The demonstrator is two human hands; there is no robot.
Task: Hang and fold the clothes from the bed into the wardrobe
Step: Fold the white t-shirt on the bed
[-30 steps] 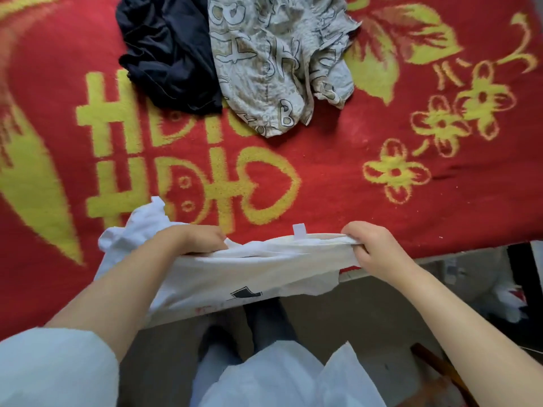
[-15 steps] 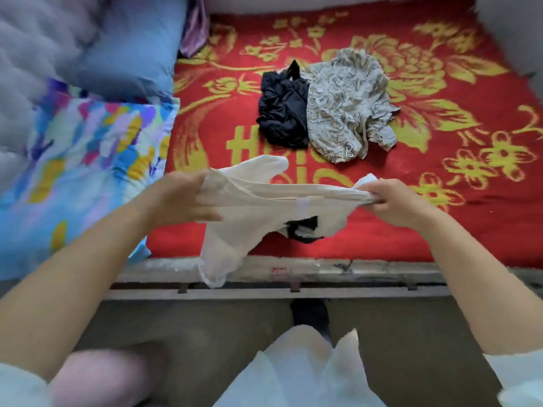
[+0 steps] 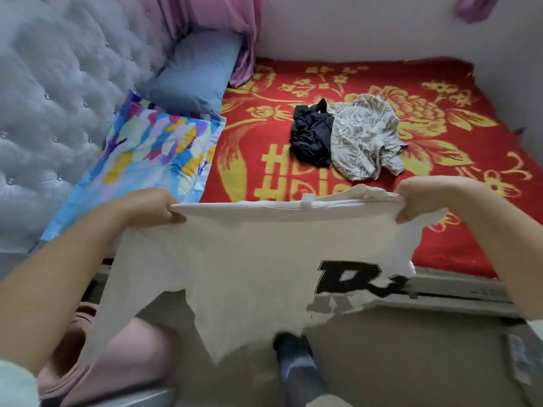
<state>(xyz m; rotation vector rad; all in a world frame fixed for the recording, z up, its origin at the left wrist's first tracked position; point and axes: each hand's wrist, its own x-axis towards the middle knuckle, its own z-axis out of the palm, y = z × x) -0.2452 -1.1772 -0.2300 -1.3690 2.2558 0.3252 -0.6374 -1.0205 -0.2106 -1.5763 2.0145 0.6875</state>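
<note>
A white T-shirt (image 3: 241, 259) hangs stretched in the air in front of the bed's near edge, its top edge pulled taut and level, a small white tag at the middle of that edge. Bold black lettering shows at its lower right, and its bottom hem is ragged and blurred. At twelve o'clock from it, on the red and yellow blanket (image 3: 458, 236), a crumpled black garment (image 3: 311, 139) lies touching a rumpled beige patterned garment (image 3: 364, 139) at its three o'clock.

Two garments (image 3: 346, 136) (touching) on bed (image 3: 458, 230).
</note>
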